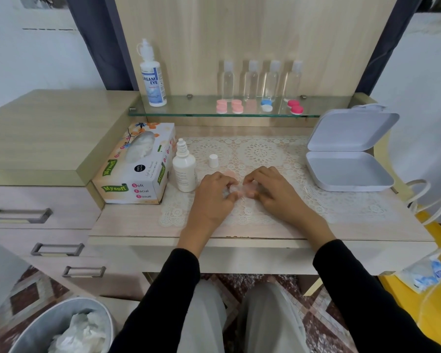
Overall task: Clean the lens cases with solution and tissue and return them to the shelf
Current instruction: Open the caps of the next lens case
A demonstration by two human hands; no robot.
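Both hands meet at frame centre, over the lace mat [260, 151]. The right hand [274, 191] has its fingers curled round a pale pink lens case [247, 189]. The left hand [214, 193] pinches what looks like a tissue wad [230, 191] against it. The contact detail is mostly hidden by fingers. A pink lid [230, 173] lies loose on the mat just above the knuckles.

Likely risks:
- The small solution bottle [184, 171] stands uncapped just left of the left hand. A sideways wrist move tips it and liquid soaks the mat.
- Its white cap [213, 160] sits loose above the hands, so it is easily swept or rolled away.
- The case is probably wet and is held in a fingertip pinch only, so it could squirt out during wiping.
- The pink lid is close enough to get flicked off towards the table edge.
- For the return trip, the glass shelf [178, 112] in the upper middle already carries other lens cases [237, 106] in front of clear bottles [251, 80]. Reaching in carelessly could knock them over.
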